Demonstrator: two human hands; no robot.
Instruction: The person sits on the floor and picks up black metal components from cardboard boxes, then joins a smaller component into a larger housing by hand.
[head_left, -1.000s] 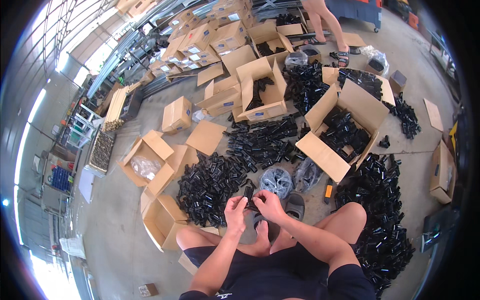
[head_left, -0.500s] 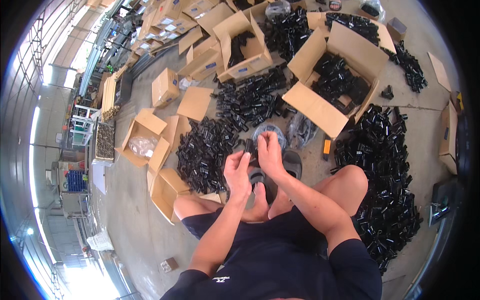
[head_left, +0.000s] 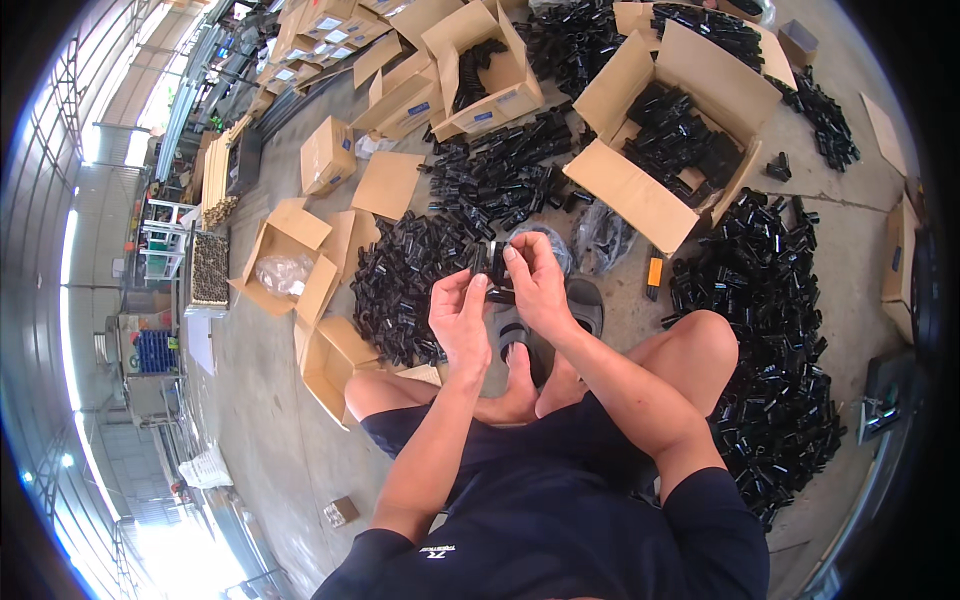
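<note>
Between my two hands, above my feet, is a glossy black plastic fitting (head_left: pixel 492 262) with short tube-like ends. My left hand (head_left: pixel 460 322) pinches its near left side between thumb and fingers. On the right side, my right hand (head_left: pixel 540 285) grips it with the thumb on top and the fingers curled behind. The fingers hide part of its shape, and I cannot tell whether it is one piece or two joined. Just beyond my hands lies a heap of similar black fittings (head_left: pixel 400 290). A second heap of fittings (head_left: pixel 500 180) spreads farther away.
A large heap of fittings (head_left: pixel 750 350) covers the floor at my right. An open carton (head_left: pixel 632 195) holds more fittings. Clear plastic bags (head_left: pixel 600 238) and an orange-and-black object (head_left: pixel 654 275) lie before me. Empty cartons (head_left: pixel 340 375) stand at left; grey sandals (head_left: pixel 584 305) are by my feet.
Both hands have risen slightly away from my body and come together on the black fitting. The right hand now grips it, where before its fingers were pinched beside it.
</note>
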